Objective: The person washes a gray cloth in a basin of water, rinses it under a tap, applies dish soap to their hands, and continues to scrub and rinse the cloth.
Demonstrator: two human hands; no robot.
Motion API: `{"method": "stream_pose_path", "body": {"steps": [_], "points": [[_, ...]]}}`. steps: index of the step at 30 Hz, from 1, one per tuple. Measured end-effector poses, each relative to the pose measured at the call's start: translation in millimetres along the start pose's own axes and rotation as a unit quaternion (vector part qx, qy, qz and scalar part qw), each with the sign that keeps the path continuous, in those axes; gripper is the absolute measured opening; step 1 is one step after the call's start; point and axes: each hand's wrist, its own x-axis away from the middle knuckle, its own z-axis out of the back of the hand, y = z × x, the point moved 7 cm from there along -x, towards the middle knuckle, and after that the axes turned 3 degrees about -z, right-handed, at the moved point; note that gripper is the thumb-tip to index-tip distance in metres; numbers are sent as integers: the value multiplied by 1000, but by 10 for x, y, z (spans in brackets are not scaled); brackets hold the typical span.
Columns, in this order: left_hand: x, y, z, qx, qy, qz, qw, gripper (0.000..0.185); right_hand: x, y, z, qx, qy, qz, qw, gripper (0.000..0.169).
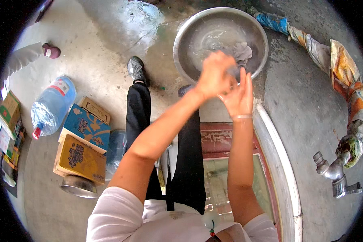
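In front of me a round stainless-steel basin [176, 50] stands on wet concrete, with water inside. A crumpled grey cloth [243, 52] lies in it at the right. My left hand [215, 72] is blurred, its fingers bent, over the basin's near rim. Close beside it, my right hand [239, 95] is raised with fingers stretched, looking wet, and a thin band circles its wrist. The two hands overlap or nearly touch at the thumbs. Whether the left one grips anything is hidden by blur.
A metal tap [335, 172] joins a wrapped pipe [314, 45] on the right. A white pipe [281, 157] runs beside a red-framed window [217, 136]. Left are a large water bottle [56, 104], cardboard boxes [84, 157], a metal bowl [78, 187] and another person's shoe [51, 50].
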Motion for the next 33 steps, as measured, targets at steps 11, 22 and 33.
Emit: {"method": "stream_pose_path", "body": {"steps": [11,22,33], "points": [[13,689,-148,-74,32,-156,984,18,-155,-85,354,-102,-93,17,990,40],[-282,-976,349,-149,122,278,941,43,-296,-163,261,79,2,99,992,45],[44,1042,-117,297,-214,-32,930,35,-445,-644,98,595,-31,400,696,73]]}}
